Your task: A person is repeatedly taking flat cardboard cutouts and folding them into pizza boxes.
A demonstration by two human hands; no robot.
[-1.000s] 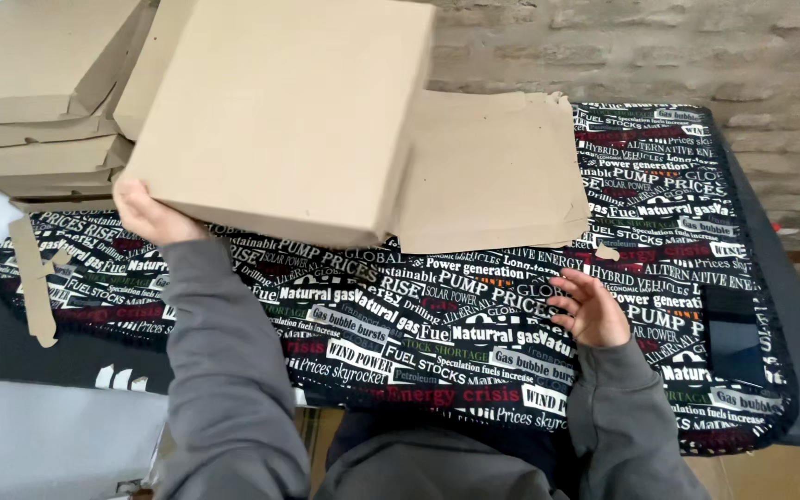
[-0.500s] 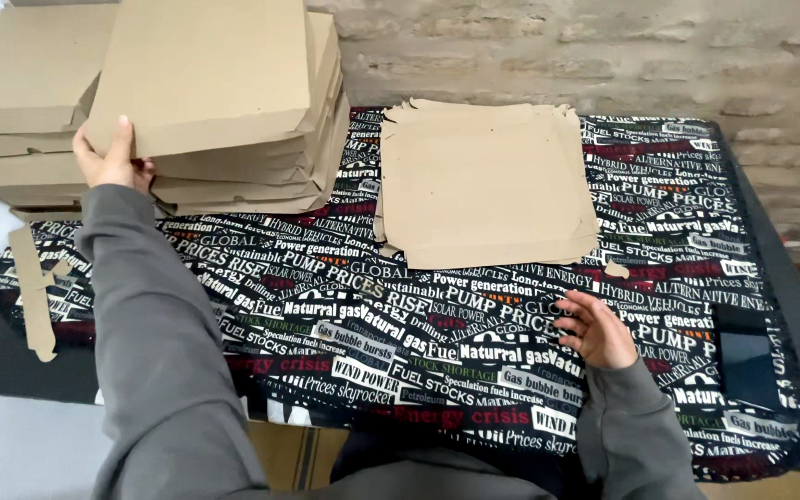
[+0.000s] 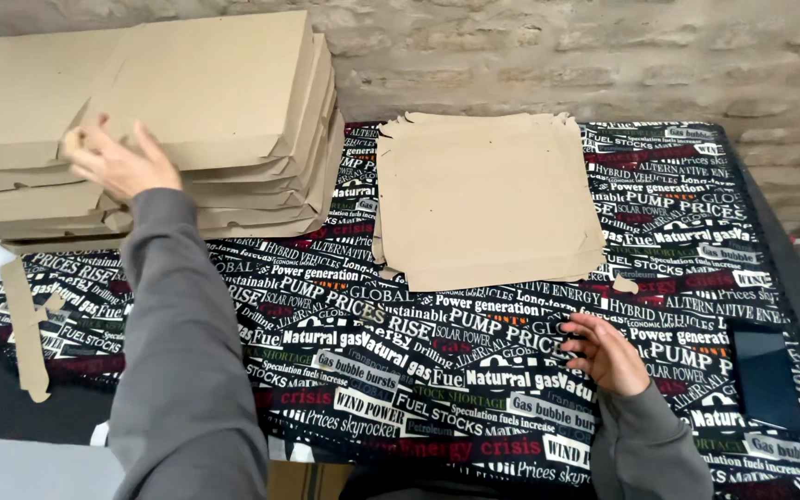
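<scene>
My left hand point(image 3: 118, 162) is at the front edge of the top folded cardboard box point(image 3: 206, 88), fingers spread, touching or just off it. That box lies on a stack of folded boxes point(image 3: 261, 190) at the back left of the table. A second stack of boxes point(image 3: 11, 111) stands right beside it, further left. A pile of flat cardboard blanks point(image 3: 488, 199) lies in the middle back of the table. My right hand point(image 3: 608, 352) rests near the front of the table, fingers loosely curled, holding nothing, a little below the blanks.
A black cloth with printed words point(image 3: 418, 370) covers the table. A cardboard offcut strip point(image 3: 25, 324) lies at the left edge, and a small scrap point(image 3: 624, 284) sits near the blanks. A brick wall point(image 3: 604, 56) runs behind the table.
My left hand carried a folded box from over the table to the left and set it on top of the stack. My right hand stayed near the front of the table.
</scene>
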